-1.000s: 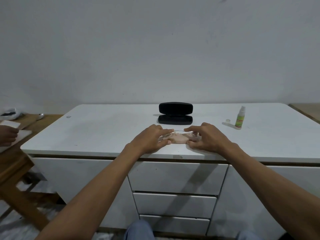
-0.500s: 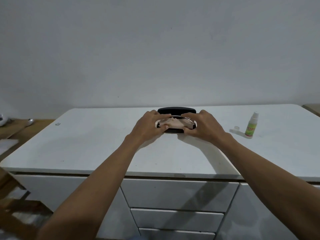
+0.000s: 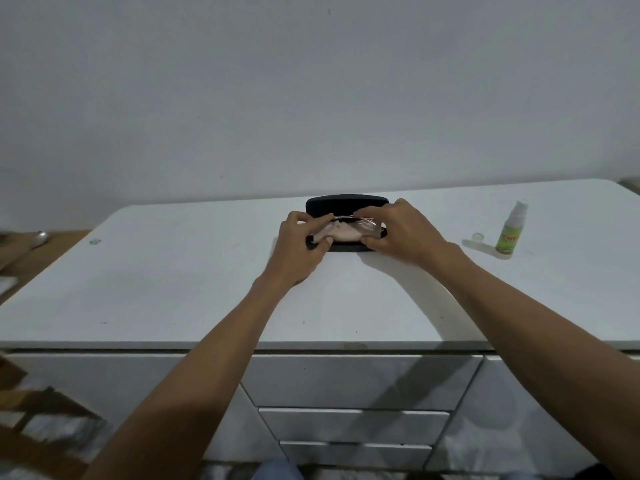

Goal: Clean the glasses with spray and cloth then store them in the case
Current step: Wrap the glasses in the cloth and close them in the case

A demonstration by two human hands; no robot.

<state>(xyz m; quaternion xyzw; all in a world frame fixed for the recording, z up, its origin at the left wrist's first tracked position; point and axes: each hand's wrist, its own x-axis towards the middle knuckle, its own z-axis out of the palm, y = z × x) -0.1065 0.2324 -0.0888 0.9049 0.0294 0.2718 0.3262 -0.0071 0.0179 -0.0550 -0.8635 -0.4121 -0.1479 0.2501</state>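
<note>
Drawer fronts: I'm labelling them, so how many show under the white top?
3, stacked between the arms: top drawer front, middle drawer front, bottom drawer front. More may be hidden below the frame.

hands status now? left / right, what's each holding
Left hand: closed, pinching the left end of the glasses and cloth over the open case.
Right hand: closed, pinching their right end.

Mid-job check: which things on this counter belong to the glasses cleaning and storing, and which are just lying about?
In the job:
- glasses, held by both hands over the case
- pinkish cloth, bundled with them
- open black case
- spray bottle, standing at right
- its small clear cap

Lying about:
- small clear object at the counter's far left
- blurred clutter on the wooden table
</note>
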